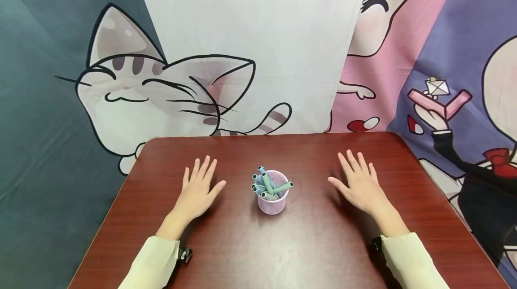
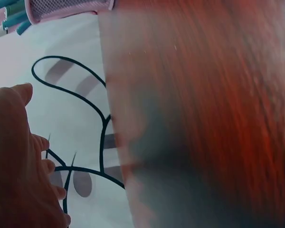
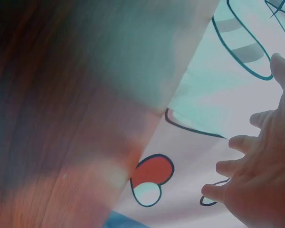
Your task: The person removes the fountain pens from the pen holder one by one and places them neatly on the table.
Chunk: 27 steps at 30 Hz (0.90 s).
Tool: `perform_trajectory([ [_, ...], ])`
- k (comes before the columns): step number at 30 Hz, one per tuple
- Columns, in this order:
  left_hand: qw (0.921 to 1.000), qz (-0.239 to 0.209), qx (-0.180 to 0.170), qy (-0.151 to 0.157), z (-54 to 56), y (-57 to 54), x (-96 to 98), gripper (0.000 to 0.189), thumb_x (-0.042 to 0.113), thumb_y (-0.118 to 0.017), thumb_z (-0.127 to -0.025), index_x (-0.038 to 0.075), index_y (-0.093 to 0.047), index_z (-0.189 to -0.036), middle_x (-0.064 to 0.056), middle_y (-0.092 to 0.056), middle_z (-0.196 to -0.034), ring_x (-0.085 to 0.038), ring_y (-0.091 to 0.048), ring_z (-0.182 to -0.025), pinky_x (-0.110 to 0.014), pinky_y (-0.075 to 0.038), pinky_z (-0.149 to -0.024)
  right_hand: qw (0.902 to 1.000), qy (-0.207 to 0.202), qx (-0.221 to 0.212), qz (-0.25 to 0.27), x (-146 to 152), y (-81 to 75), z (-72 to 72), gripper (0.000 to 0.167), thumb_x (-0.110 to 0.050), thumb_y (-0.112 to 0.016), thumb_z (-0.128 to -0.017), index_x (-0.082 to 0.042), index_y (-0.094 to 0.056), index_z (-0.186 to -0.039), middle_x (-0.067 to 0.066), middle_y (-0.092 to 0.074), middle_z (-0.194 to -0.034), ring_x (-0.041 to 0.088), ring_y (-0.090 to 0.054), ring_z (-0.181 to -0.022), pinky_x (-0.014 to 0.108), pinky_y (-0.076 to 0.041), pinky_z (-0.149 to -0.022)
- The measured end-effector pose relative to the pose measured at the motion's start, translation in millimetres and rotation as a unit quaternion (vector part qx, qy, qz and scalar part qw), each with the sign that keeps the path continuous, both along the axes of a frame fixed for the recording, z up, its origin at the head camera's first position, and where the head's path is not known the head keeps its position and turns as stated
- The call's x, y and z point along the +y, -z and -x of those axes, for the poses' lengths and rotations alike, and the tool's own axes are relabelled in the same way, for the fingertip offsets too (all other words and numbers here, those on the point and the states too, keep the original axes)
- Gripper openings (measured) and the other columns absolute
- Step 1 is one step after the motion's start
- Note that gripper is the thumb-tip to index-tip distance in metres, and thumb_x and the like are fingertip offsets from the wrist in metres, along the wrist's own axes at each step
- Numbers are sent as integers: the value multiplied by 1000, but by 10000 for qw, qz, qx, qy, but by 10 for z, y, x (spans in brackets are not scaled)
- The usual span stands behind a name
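A small pink mesh cup (image 1: 272,207) stands upright mid-table, with several blue and green tube-like sticks (image 1: 267,183) leaning out of it. To its left, my left hand (image 1: 197,192) is held palm down over the tabletop, fingers straight and thumb toward the cup. My right hand (image 1: 361,186) mirrors it on the other side, fingers spread. Both are apart from the cup and hold nothing. In the left wrist view, the cup (image 2: 71,9) and the stick ends (image 2: 14,16) show at the top left corner. The right wrist view shows only the hand (image 3: 261,156), the table and the backdrop.
The reddish-brown wooden table (image 1: 303,248) has rounded far corners. Behind it hangs a cartoon-printed cloth (image 1: 250,19) with a cat figure. Dark wrist devices (image 1: 185,254) sit at both pale sleeves (image 1: 155,257).
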State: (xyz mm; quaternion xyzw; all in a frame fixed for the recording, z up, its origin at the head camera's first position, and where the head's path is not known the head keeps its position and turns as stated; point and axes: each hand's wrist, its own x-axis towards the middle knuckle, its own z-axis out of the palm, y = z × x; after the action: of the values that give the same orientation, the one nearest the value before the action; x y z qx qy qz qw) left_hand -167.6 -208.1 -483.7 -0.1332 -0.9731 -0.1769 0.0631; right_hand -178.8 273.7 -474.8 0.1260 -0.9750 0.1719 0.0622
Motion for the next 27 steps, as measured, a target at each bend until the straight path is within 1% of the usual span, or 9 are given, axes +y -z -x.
perform_trajectory([
  [7,9999,15,33,150,-67,-33,94,78,62,-39,-103,17,-21,-163,-7,-11,-171,-34,1,-157,-67,-2,-121,9999,-83,75,81,-87,-25,-32,85,-61,-54,-98,-12,-25,-162,21,-19,-167,47,-6,-153,74,-8,-116],
  [14,9996,-27,-50,278,-115,-60,177,77,62,-38,-103,18,-19,-164,-4,-10,-171,-30,2,-157,-63,0,-122,9996,-175,143,175,-180,-41,-64,84,-58,-57,-97,-13,-27,-161,19,-20,-167,45,-8,-154,73,-10,-116],
  [19,9991,-35,-50,426,-133,-59,222,77,62,-38,-103,16,-21,-163,-5,-11,-171,-29,1,-157,-62,0,-123,9990,-256,307,222,-237,-26,-71,83,-57,-59,-97,-14,-28,-161,19,-23,-166,45,-11,-153,73,-12,-115],
  [23,9989,23,-55,467,-149,-65,248,77,62,-38,-103,17,-20,-163,-4,-11,-171,-28,2,-158,-61,0,-123,9984,-350,358,265,-281,-33,-88,83,-56,-59,-97,-15,-27,-162,20,-23,-165,44,-12,-153,73,-12,-115],
  [27,9985,-13,-16,553,-171,-79,277,77,61,-41,-103,17,-21,-163,-7,-15,-170,-29,0,-157,-61,-1,-123,9977,-441,390,344,-333,-43,-113,82,-54,-61,-97,-14,-28,-161,20,-25,-165,44,-13,-153,72,-13,-116],
])
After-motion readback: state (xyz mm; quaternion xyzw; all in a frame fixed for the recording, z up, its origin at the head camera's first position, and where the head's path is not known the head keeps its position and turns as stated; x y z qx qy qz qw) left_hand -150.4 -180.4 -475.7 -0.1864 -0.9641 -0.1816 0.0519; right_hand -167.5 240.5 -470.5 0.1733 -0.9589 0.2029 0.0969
